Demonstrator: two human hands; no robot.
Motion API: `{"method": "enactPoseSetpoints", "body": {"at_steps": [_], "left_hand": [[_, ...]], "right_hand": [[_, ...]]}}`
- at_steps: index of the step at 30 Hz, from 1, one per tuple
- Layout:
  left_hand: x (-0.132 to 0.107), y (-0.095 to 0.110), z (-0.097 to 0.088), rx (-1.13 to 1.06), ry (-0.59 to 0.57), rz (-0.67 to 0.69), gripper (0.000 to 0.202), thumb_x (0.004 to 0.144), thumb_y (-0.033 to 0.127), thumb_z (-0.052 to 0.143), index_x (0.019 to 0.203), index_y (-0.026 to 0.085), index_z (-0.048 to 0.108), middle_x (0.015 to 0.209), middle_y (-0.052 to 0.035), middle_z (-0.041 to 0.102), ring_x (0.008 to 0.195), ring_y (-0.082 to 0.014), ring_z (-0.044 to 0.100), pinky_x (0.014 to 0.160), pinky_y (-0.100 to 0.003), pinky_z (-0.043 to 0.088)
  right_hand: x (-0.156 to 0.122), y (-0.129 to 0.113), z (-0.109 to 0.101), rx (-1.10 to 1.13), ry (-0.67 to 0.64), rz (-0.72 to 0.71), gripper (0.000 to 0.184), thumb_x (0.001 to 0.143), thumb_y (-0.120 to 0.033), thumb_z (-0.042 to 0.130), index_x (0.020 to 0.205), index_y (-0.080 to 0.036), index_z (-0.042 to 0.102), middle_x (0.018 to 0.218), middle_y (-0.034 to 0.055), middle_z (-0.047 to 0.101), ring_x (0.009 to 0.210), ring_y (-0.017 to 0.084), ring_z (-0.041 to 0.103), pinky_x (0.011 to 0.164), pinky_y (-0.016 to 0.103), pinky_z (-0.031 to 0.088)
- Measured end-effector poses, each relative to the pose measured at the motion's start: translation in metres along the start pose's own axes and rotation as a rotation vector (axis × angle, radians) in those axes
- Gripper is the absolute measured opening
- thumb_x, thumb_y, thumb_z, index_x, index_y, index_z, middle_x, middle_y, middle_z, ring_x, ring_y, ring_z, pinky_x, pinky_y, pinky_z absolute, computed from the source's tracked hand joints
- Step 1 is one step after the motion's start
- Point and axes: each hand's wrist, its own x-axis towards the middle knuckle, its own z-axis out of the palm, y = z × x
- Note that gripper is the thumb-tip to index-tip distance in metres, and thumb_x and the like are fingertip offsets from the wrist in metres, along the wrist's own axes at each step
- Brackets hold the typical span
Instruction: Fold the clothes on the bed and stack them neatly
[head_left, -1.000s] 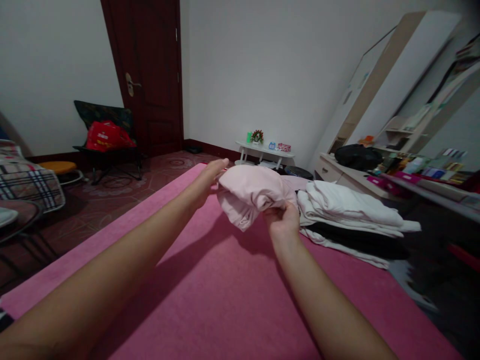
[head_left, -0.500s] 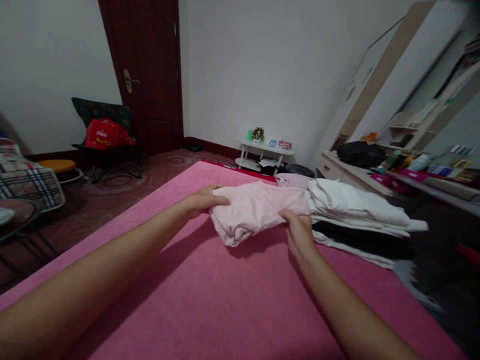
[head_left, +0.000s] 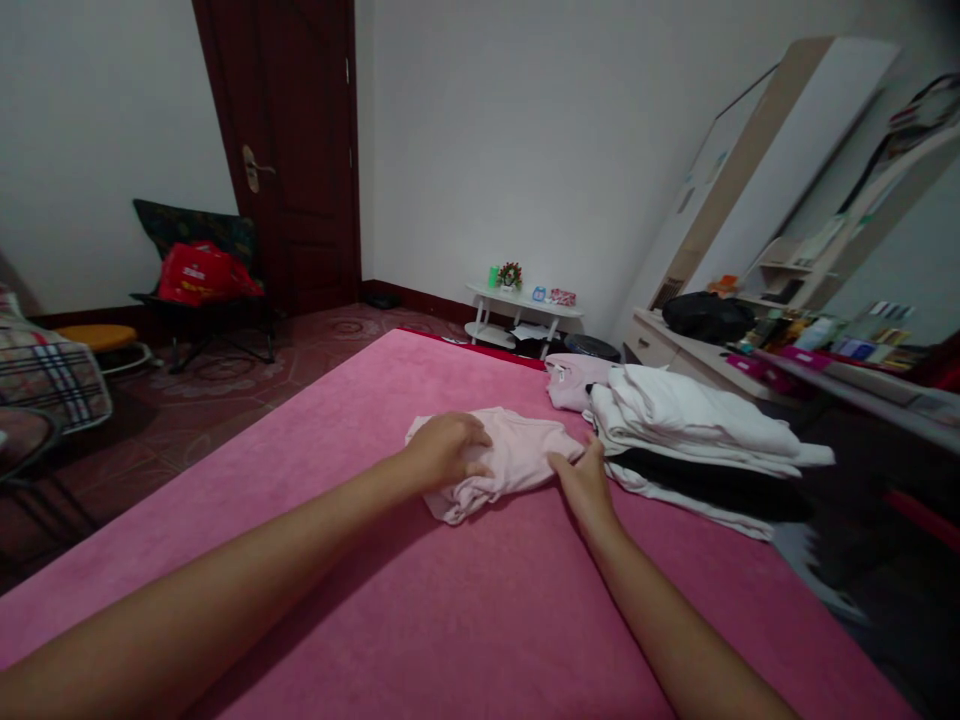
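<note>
A folded pale pink garment (head_left: 521,445) lies on the pink bed cover (head_left: 420,620); its exact kind does not show. My left hand (head_left: 448,450) rests on top of its left part, fingers bent and apart over the cloth. At the right end, my right hand (head_left: 583,478) grips the edge, thumb on top and fingers partly hidden beyond the fabric. Close to that hand on the right is a stack of folded white clothes (head_left: 697,410) with a black piece (head_left: 697,480) among them. Behind it lies another folded pink garment (head_left: 571,380).
A low white table (head_left: 525,303) holding a small potted plant (head_left: 510,275) stands by the far wall. To the right is a dresser (head_left: 660,345) with a black bag (head_left: 709,317). On the left, a folding chair (head_left: 195,225) bears a red bag (head_left: 202,275).
The garment has come down from just above the bed onto it, a little nearer to me. My left hand has shifted from gripping its left edge to lying on top; my right hand keeps its grip.
</note>
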Motion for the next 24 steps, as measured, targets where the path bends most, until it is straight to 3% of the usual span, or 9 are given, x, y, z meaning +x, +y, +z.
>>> {"method": "enactPoseSetpoints", "body": {"at_steps": [2,4,7,9,11,13,17,21,24], "left_hand": [[-0.002,0.004,0.01,0.085,-0.017,-0.011,0.062,0.069,0.059,0.07,0.121,0.027,0.062,0.132,-0.0085,0.056,0.121,-0.0322,0.049,0.103,-0.047,0.037],[-0.004,0.008,0.016,0.143,-0.039,-0.027,0.081,0.06,0.068,0.07,0.13,0.029,0.055,0.141,-0.0097,0.047,0.128,-0.0381,0.04,0.104,-0.057,0.031],[-0.006,0.013,0.02,0.167,-0.084,-0.051,0.102,0.052,0.078,0.066,0.138,0.029,0.044,0.148,-0.0124,0.037,0.133,-0.043,0.031,0.105,-0.065,0.023],[-0.007,0.015,0.021,0.168,-0.1,-0.078,0.111,0.049,0.08,0.065,0.143,0.029,0.036,0.152,-0.0129,0.03,0.136,-0.0433,0.025,0.106,-0.066,0.019],[-0.008,0.015,0.023,0.161,-0.114,-0.1,0.115,0.05,0.08,0.063,0.147,0.028,0.029,0.155,-0.0122,0.025,0.139,-0.0421,0.021,0.109,-0.064,0.016],[-0.01,0.014,0.025,0.159,-0.126,-0.104,0.117,0.052,0.081,0.061,0.148,0.025,0.027,0.156,-0.0118,0.023,0.14,-0.041,0.018,0.111,-0.062,0.013],[-0.014,0.01,0.03,0.173,-0.123,-0.094,0.122,0.05,0.087,0.056,0.149,0.021,0.027,0.156,-0.013,0.02,0.141,-0.0409,0.015,0.112,-0.061,0.011],[-0.014,0.006,0.026,0.163,-0.165,-0.072,0.123,0.05,0.089,0.054,0.149,0.022,0.027,0.157,-0.0143,0.017,0.141,-0.0415,0.016,0.111,-0.06,0.013],[-0.002,0.003,0.016,0.127,-0.188,-0.061,0.103,0.061,0.087,0.048,0.142,0.024,0.041,0.152,-0.0142,0.032,0.137,-0.0387,0.03,0.108,-0.053,0.025]], "right_hand": [[-0.004,-0.016,-0.008,-0.148,0.162,-0.179,0.073,0.075,-0.033,0.055,0.14,-0.011,0.03,0.14,0.0209,0.041,0.129,0.033,0.042,0.104,0.052,0.039],[-0.012,-0.038,-0.011,-0.15,0.159,-0.359,0.065,0.082,-0.031,0.049,0.142,-0.014,0.03,0.145,0.0162,0.037,0.137,0.027,0.033,0.112,0.049,0.029],[-0.026,-0.068,0.0,-0.154,-0.186,-0.578,0.053,0.092,-0.037,0.038,0.142,-0.019,0.035,0.146,0.0104,0.041,0.139,0.021,0.031,0.115,0.045,0.024],[-0.031,-0.078,0.014,-0.203,-0.446,-0.636,0.057,0.095,-0.047,0.034,0.145,-0.02,0.032,0.149,0.0086,0.037,0.142,0.021,0.024,0.117,0.046,0.017],[-0.027,-0.076,0.027,-0.279,-0.599,-0.589,0.065,0.095,-0.055,0.027,0.149,-0.02,0.025,0.154,0.0077,0.029,0.145,0.022,0.016,0.117,0.05,0.011],[-0.014,-0.064,0.036,-0.385,-0.655,-0.478,0.069,0.094,-0.061,0.019,0.15,-0.021,0.023,0.156,0.0066,0.022,0.146,0.024,0.012,0.116,0.053,0.008],[0.024,-0.027,0.036,-0.6,-0.658,-0.246,0.068,0.093,-0.062,0.014,0.15,-0.027,0.022,0.157,0.0042,0.021,0.145,0.029,0.014,0.113,0.059,0.006],[0.044,-0.005,0.03,-0.641,-0.692,-0.049,0.065,0.094,-0.058,0.01,0.149,-0.027,0.025,0.157,0.0037,0.021,0.144,0.03,0.017,0.112,0.062,0.01],[0.045,-0.002,0.032,-0.633,-0.653,-0.022,0.064,0.095,-0.056,0.012,0.148,-0.026,0.029,0.157,0.0038,0.021,0.144,0.03,0.017,0.112,0.062,0.011]]}}
